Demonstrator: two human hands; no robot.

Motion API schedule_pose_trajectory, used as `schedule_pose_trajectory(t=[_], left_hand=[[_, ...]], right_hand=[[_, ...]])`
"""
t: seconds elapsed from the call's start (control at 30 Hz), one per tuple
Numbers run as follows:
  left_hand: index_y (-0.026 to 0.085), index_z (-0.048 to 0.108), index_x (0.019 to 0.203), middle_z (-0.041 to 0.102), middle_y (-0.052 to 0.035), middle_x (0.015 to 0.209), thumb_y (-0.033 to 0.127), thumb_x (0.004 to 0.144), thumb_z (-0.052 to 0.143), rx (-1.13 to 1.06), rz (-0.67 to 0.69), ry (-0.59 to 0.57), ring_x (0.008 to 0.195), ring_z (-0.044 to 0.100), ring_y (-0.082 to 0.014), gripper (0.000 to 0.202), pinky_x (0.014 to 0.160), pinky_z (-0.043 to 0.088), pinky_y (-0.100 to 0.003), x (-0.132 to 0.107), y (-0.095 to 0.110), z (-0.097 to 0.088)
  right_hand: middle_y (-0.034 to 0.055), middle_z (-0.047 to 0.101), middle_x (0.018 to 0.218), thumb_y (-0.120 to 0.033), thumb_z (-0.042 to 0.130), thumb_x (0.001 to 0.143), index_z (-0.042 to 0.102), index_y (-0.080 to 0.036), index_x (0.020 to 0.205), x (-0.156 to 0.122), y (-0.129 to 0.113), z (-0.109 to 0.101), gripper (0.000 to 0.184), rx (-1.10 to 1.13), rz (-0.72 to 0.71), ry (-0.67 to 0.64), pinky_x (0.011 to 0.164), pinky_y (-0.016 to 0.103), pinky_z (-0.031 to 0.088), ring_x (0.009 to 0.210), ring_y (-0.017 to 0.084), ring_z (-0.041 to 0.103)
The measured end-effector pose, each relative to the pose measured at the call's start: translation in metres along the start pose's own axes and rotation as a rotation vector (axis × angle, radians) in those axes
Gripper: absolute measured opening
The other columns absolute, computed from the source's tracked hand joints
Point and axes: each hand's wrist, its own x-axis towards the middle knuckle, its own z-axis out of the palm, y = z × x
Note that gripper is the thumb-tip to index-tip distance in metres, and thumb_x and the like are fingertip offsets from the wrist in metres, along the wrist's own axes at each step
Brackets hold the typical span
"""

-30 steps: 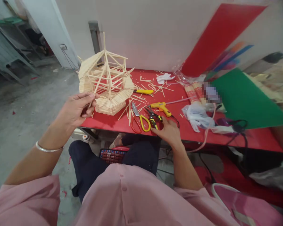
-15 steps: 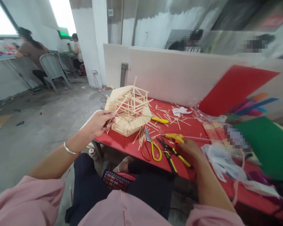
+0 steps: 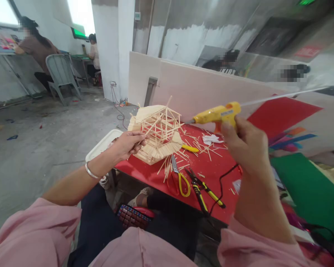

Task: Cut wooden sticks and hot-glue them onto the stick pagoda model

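Note:
A model built of thin pale wooden sticks (image 3: 156,146), with slatted roof-like sides and an open frame on top, stands at the far left of the red table. At its near left side is my left hand (image 3: 130,142), fingers pinched on a thin wooden stick (image 3: 150,128) that slants across the frame. Whether that stick touches the model I cannot tell. Raised above the table, my right hand (image 3: 246,139) grips a yellow hot glue gun (image 3: 215,114). Its nozzle points left toward the model, and a long clear glue stick (image 3: 284,95) sticks out behind.
On the red table (image 3: 147,176) lie scissors (image 3: 180,176), black-and-yellow pliers (image 3: 202,187), loose sticks (image 3: 167,167) and a crumpled white tissue (image 3: 211,139). A black cord (image 3: 221,181) hangs past the pliers. White boards (image 3: 189,81) stand behind; a green sheet (image 3: 306,185) lies right.
My right hand has lifted the glue gun from the table up into the air. My left hand stays at the model with the stick. The view has shifted slightly.

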Motion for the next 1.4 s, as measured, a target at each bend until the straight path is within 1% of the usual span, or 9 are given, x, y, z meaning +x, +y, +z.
schedule_pose_trajectory(t=[0.03,0.1,0.2,0.33,0.47,0.7,0.97,1.23,1.4], left_hand=[[0.010,0.067,0.074,0.058,0.0006,0.056,0.010,0.088,0.058,0.003,-0.002,-0.005,0.034,0.039,-0.0016,0.017,0.030,0.020,-0.014,0.000,-0.001,0.000],[0.011,0.064,0.069,0.057,0.0011,0.054,0.009,0.089,0.057,0.008,-0.002,-0.012,0.034,0.039,-0.0016,0.021,0.030,0.021,-0.014,0.000,-0.003,0.000],[0.012,0.061,0.067,0.056,0.0016,0.054,0.009,0.089,0.057,0.005,0.005,-0.012,0.034,0.040,-0.0018,0.022,0.030,0.022,-0.015,-0.001,-0.004,-0.001],[0.013,0.060,0.069,0.057,0.0021,0.055,0.011,0.090,0.058,-0.006,-0.017,-0.002,0.033,0.044,-0.0034,0.020,0.031,0.025,-0.017,-0.001,-0.003,0.001],[0.012,0.062,0.074,0.058,0.0023,0.054,0.009,0.089,0.057,-0.030,-0.032,-0.012,0.034,0.047,-0.0046,0.016,0.033,0.029,-0.017,0.003,-0.003,0.004],[0.012,0.062,0.073,0.058,0.0025,0.052,0.008,0.089,0.056,-0.039,-0.054,-0.001,0.033,0.046,-0.0042,0.017,0.034,0.028,-0.017,0.006,-0.004,0.004],[0.012,0.061,0.072,0.057,0.0024,0.052,0.009,0.088,0.059,-0.050,-0.059,0.007,0.032,0.045,-0.0043,0.017,0.035,0.029,-0.018,0.007,-0.006,0.001],[0.013,0.063,0.073,0.058,0.0013,0.055,0.011,0.089,0.059,-0.035,-0.029,-0.019,0.034,0.046,-0.0048,0.016,0.035,0.028,-0.018,0.008,-0.008,0.001],[0.012,0.062,0.072,0.056,0.0023,0.053,0.011,0.087,0.062,-0.037,-0.035,0.000,0.034,0.047,-0.0049,0.015,0.035,0.031,-0.017,0.009,-0.009,0.002]], right_hand=[[-0.0010,0.044,0.061,-0.052,0.049,0.088,0.052,-0.020,0.074,0.012,-0.015,0.003,0.035,-0.136,-0.036,0.067,0.058,0.029,0.024,0.057,0.010,0.031],[0.0033,0.057,0.076,-0.049,0.051,0.090,0.061,-0.020,0.088,0.033,-0.038,0.011,0.031,-0.321,-0.133,0.093,0.060,0.030,0.020,0.063,0.011,0.036],[0.0108,0.065,0.105,-0.051,0.048,0.094,0.064,-0.020,0.116,0.055,-0.058,0.025,0.041,-0.471,-0.257,-0.015,0.062,0.031,0.017,0.072,0.014,0.045],[0.0135,0.066,0.113,-0.054,0.041,0.098,0.060,-0.020,0.132,0.067,-0.070,0.035,0.052,-0.579,-0.314,-0.088,0.063,0.031,0.016,0.076,0.018,0.051],[0.0161,0.065,0.113,-0.054,0.036,0.099,0.058,-0.020,0.134,0.072,-0.075,0.035,0.053,-0.605,-0.336,-0.097,0.064,0.031,0.020,0.081,0.021,0.054],[0.0149,0.067,0.111,-0.055,0.035,0.100,0.060,-0.017,0.131,0.076,-0.077,0.034,0.056,-0.684,-0.406,-0.074,0.061,0.033,0.017,0.084,0.021,0.057],[0.0165,0.067,0.107,-0.058,0.030,0.099,0.060,-0.017,0.129,0.075,-0.074,0.038,0.059,-0.668,-0.446,-0.066,0.063,0.032,0.020,0.084,0.023,0.056],[0.0171,0.067,0.111,-0.056,0.034,0.100,0.059,-0.019,0.134,0.079,-0.081,0.037,0.057,-0.688,-0.406,-0.124,0.063,0.031,0.022,0.088,0.025,0.058],[0.0166,0.067,0.110,-0.055,0.034,0.100,0.059,-0.019,0.133,0.081,-0.080,0.039,0.055,-0.687,-0.402,-0.113,0.063,0.032,0.022,0.090,0.026,0.058]])
